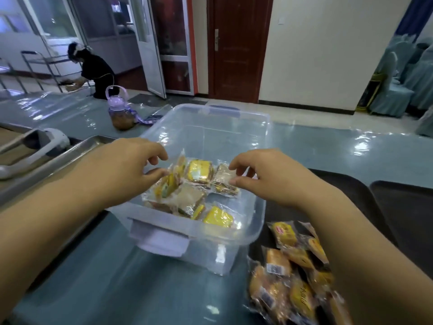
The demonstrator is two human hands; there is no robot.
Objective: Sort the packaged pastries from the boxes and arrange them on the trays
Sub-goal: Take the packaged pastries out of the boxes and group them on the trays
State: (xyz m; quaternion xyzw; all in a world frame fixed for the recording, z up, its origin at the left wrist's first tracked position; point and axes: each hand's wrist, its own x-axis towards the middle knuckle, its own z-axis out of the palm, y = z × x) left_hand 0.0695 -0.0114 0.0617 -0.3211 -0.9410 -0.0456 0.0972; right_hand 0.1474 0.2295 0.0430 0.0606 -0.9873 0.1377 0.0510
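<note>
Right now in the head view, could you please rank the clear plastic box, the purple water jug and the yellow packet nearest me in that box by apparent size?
1. clear plastic box, by far largest.
2. purple water jug, though farther away.
3. yellow packet, only slightly smaller than the jug as seen, and nearer.

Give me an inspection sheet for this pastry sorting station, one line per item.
Surface: table with a blue-green cover under a glossy clear sheet.
Job's things: clear box holding packaged pastries; heap of orange packets on a dark tray; second dark tray beside it; metal tray at left.
Clutter: purple bottle beyond the box.
Grippers: right hand pinches a pale packet; left hand is curled at a yellow packet, grip unclear.
Cables: nothing seen.
Surroundings: dark red door; another person crouched by a metal cart; covered chairs.
</note>
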